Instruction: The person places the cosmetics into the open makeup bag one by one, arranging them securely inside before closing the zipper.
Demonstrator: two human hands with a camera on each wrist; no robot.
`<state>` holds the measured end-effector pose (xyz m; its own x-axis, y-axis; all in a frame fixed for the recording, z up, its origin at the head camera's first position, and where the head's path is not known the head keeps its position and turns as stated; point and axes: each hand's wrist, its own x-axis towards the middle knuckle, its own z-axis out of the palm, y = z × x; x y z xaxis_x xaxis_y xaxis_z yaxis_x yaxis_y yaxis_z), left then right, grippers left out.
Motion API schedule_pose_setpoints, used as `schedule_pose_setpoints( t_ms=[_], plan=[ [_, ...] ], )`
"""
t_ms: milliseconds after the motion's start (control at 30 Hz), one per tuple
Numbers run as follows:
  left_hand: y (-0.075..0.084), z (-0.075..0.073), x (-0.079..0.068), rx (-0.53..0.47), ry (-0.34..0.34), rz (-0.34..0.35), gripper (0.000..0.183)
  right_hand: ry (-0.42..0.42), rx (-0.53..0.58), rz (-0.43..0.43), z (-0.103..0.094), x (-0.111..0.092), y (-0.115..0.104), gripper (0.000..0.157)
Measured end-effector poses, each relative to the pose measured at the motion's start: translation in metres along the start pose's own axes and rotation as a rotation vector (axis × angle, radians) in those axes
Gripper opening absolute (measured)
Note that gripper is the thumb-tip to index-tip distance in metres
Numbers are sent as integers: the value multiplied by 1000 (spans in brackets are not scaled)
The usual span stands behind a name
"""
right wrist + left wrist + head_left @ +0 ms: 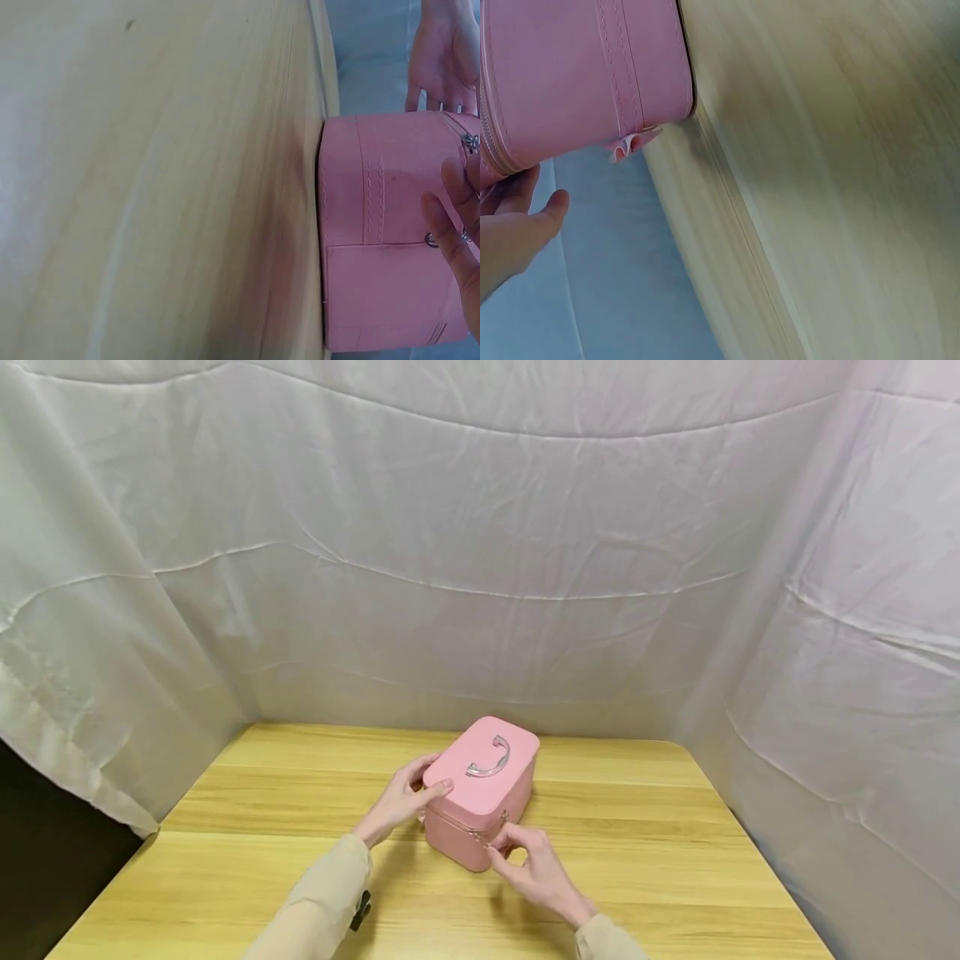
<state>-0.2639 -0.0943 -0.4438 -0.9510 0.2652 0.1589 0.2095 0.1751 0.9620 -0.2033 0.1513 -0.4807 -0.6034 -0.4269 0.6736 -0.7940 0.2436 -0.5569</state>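
Note:
A pink vanity case [480, 768] with a silver handle [491, 758] on its lid stands upright on the table, its lid down. My left hand [401, 797] rests at the case's left side, the thumb lying on the lid and the fingers against the side. In the right wrist view, the fingers of that left hand [444, 67] look fairly straight. At the near corner, my right hand [536, 868] pinches a zipper pull between thumb and forefinger. Metal zipper hardware [470, 141] shows along the seam; the pinched pull itself is mostly hidden.
The case stands on a light wooden table [637, 860]. Pale grey cloth [480, 527] hangs behind and on both sides. A small pink tab [634, 142] sticks out from the case's side. A dark area [52, 852] lies beyond the table's left edge.

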Motion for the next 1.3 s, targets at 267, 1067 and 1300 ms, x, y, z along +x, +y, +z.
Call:
schedule_pose_setpoints(
  t_ms=[267,1067,1300],
  plan=[
    [-1,-3,0,-10,-20,16,58,10,17,-21,-3,-2,2,18],
    [1,-3,1,-11,-38,-2,60,95,-94,-43,-24,-6,15,30],
    [1,-3,1,-21,-39,0,60,148,-148,-45,-27,-6,24,27]
  ],
)
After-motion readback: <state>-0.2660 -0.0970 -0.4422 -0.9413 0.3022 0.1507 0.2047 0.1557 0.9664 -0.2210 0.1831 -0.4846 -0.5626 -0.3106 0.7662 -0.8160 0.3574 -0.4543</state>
